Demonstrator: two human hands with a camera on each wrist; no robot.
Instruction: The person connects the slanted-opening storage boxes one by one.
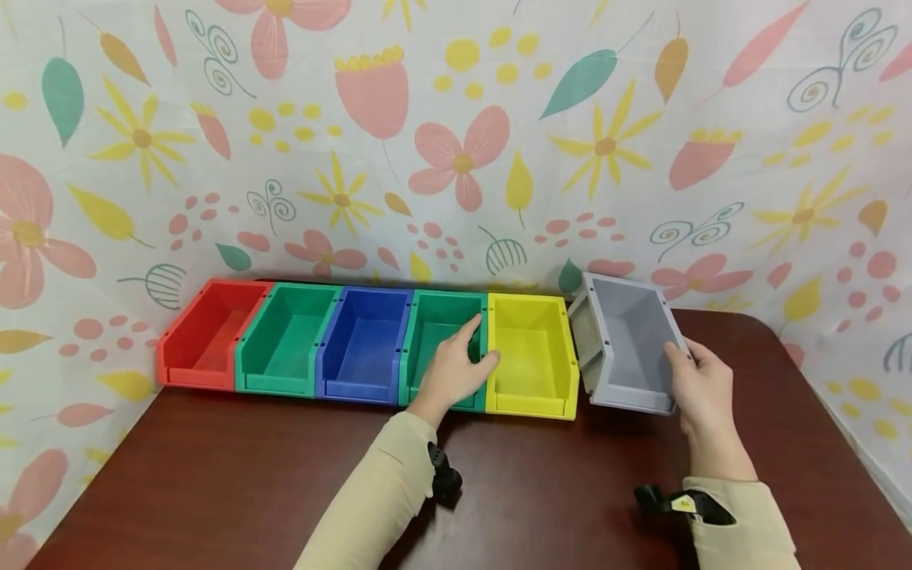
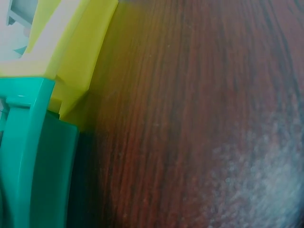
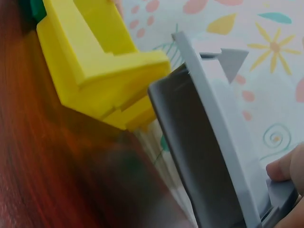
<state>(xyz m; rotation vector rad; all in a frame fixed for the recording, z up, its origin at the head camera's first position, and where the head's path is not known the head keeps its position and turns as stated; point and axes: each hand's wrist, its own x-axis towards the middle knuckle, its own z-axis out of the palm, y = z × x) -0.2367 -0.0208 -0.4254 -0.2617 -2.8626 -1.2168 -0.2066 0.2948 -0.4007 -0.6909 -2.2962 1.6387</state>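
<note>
My right hand (image 1: 701, 388) grips the right wall of a grey storage bin (image 1: 630, 332), with the thumb over its rim. The grey bin is tilted and raised off the table, just right of the yellow bin (image 1: 530, 356), a narrow gap between them. In the right wrist view, the grey bin's (image 3: 223, 123) side faces the yellow bin (image 3: 71, 61). My left hand (image 1: 456, 372) straddles the wall where the green bin (image 1: 431, 317) meets the yellow one, thumb on the yellow side. Its lower fingers are hidden in the green bin.
Left of these stand a blue bin (image 1: 363, 348), another green bin (image 1: 288, 340) and a red bin (image 1: 214, 332), side by side in a row. All sit at the back of a dark brown wooden table (image 1: 541, 491), against a flower-patterned cloth (image 1: 463, 158).
</note>
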